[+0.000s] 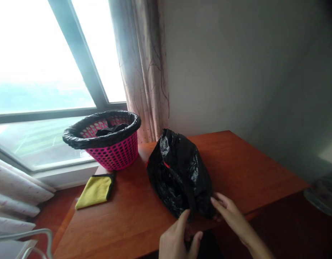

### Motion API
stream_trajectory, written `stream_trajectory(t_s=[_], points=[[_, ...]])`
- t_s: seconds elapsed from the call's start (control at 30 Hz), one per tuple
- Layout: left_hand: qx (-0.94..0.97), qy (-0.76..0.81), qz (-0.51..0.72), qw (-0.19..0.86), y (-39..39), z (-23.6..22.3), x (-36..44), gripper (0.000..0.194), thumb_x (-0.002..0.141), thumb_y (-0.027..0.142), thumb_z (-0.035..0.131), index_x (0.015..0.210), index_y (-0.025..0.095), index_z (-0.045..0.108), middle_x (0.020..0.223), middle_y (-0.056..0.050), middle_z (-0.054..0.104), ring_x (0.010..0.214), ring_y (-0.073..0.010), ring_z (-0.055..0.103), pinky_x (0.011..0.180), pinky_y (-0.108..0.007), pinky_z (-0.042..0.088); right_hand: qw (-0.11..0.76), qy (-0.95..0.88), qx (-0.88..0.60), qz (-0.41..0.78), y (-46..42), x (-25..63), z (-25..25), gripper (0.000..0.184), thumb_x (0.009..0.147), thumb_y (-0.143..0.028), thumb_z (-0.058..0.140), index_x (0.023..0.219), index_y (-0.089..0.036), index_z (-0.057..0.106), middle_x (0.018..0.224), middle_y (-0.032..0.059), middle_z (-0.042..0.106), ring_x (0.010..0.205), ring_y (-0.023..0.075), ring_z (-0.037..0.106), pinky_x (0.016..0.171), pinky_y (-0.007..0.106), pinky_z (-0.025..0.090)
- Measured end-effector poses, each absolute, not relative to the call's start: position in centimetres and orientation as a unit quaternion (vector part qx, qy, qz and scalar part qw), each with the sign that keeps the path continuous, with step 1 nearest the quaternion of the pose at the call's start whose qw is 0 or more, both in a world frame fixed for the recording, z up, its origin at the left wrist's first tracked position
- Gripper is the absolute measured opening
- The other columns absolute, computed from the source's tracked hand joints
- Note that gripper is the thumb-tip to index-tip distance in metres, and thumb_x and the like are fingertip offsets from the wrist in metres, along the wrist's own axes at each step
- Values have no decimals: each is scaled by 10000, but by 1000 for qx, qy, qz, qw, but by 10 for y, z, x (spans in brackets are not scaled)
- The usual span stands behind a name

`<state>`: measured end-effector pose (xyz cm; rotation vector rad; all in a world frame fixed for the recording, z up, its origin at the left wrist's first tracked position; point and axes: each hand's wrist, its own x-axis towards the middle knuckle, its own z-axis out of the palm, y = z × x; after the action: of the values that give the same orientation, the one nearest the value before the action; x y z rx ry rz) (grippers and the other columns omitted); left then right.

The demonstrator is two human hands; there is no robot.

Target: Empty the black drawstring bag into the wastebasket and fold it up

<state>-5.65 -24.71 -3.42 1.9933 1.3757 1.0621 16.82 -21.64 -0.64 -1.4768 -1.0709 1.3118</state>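
Note:
A filled black plastic bag lies on the wooden table, a bit of red showing through it. My left hand pinches the bag's near end between thumb and fingers at the table's front edge. To the right, my right hand rests its fingers against the bag's near right side, fingers together and slightly bent. A pink perforated basket lined with a black bag stands at the table's back left, something dark inside it.
A folded yellow cloth with a dark edge lies on the table in front of the basket. Behind are a large window, a patterned curtain and a grey wall. A chair frame shows at the lower left.

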Motion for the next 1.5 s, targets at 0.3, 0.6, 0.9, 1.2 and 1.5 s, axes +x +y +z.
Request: stream_trajectory(t_s=[0.3,0.6,0.9,1.2,1.5], points=[[631,576,459,244,-237,-4,-79,227,878,377,598,975,241,751,769,-75,708,598,-205,633,600,-283,517,441,-446,-566,535,-216,150,-7,385,751,-492,714,973,-179,689,787,36,696,618,165,632,541,256,486],[472,567,508,444,-228,18,-133,382,771,544,706,762,162,703,595,-31,626,561,-166,575,520,-229,472,545,-346,-637,422,-220,190,-4,304,739,-456,702,913,-210,743,912,44,716,714,187,625,600,260,512],[347,534,548,542,-237,33,-148,420,755,557,721,713,142,669,590,-30,620,450,-86,438,431,-191,378,636,-232,-573,462,-221,204,-4,290,717,-434,788,952,-272,734,991,-10,694,858,166,644,668,207,555],[459,629,563,277,-235,40,-190,353,792,511,695,665,183,669,677,-19,599,637,-157,547,583,-219,461,664,-210,-590,410,-222,224,2,308,675,-396,828,943,-271,740,1011,-1,696,874,158,641,629,156,546],[437,540,574,433,-225,8,-187,587,714,435,799,1230,201,647,1297,-100,647,1250,-322,563,1008,-349,496,648,-227,-584,433,-222,219,-7,313,699,-404,812,966,-261,728,1034,1,669,900,163,626,648,163,549]])
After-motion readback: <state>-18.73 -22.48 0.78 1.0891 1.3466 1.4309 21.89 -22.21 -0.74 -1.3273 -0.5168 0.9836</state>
